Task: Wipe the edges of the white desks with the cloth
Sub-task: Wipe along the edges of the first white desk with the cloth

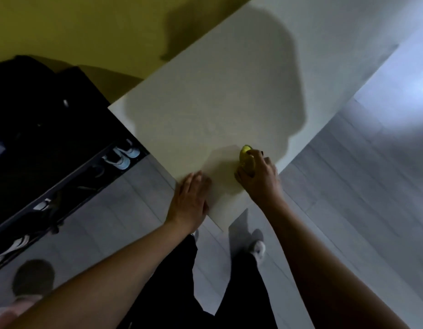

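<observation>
A white desk (205, 110) runs away from me toward the upper right, its near corner pointing at my legs. My right hand (259, 176) grips a bunched yellow cloth (246, 156) and holds it down on the desk top close to the right-hand edge. Only part of the cloth shows above my fingers. My left hand (190, 200) lies flat with straight fingers on the desk top at the left-hand edge, near the corner. A large shadow of my head falls across the middle of the desk.
A black shoe rack (63, 176) with several pairs of shoes stands left of the desk. A yellow wall (75, 24) rises behind it. Grey plank floor (348, 186) lies to the right and under my feet. A dark round object (33, 277) sits at lower left.
</observation>
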`<control>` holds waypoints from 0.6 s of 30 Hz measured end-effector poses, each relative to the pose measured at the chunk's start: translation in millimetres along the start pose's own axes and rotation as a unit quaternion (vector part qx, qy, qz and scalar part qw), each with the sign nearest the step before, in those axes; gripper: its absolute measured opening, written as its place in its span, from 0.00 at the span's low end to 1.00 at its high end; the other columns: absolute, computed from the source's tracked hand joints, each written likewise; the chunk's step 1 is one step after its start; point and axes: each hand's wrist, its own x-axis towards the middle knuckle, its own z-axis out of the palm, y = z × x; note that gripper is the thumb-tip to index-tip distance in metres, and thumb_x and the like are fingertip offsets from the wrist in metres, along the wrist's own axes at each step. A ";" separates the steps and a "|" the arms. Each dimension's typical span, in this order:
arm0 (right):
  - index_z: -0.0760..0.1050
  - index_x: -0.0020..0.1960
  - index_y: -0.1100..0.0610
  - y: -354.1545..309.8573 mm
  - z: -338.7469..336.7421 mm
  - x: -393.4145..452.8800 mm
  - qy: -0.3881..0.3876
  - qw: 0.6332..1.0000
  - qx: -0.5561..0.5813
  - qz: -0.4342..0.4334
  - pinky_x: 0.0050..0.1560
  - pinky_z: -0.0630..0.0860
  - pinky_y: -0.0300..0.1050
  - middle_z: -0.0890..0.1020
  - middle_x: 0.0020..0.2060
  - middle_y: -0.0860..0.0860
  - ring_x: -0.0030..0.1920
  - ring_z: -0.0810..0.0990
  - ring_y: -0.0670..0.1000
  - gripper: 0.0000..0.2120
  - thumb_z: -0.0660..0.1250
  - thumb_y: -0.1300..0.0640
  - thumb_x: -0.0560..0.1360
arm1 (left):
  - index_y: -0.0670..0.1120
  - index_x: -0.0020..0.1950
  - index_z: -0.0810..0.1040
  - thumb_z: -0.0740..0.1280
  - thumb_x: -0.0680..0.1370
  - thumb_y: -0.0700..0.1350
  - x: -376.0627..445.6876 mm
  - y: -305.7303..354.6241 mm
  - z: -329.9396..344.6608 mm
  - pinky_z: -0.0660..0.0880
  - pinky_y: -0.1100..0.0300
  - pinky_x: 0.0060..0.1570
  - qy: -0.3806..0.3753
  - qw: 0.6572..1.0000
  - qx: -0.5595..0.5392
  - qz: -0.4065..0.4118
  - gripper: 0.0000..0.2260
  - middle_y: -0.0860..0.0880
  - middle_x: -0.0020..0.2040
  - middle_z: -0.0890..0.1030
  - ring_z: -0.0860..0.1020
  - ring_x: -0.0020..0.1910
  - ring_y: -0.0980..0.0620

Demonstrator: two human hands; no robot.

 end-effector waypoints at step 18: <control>0.59 0.78 0.42 36.4 -40.8 69.3 -0.242 0.888 -0.186 -0.344 0.56 0.72 0.51 0.72 0.62 0.55 0.58 0.72 0.59 0.35 0.71 0.51 0.76 | 0.45 0.86 0.44 0.63 0.83 0.50 1.1 132.0 32.6 0.49 0.50 0.83 0.104 0.925 -0.152 -0.333 0.38 0.45 0.86 0.44 0.47 0.85 0.43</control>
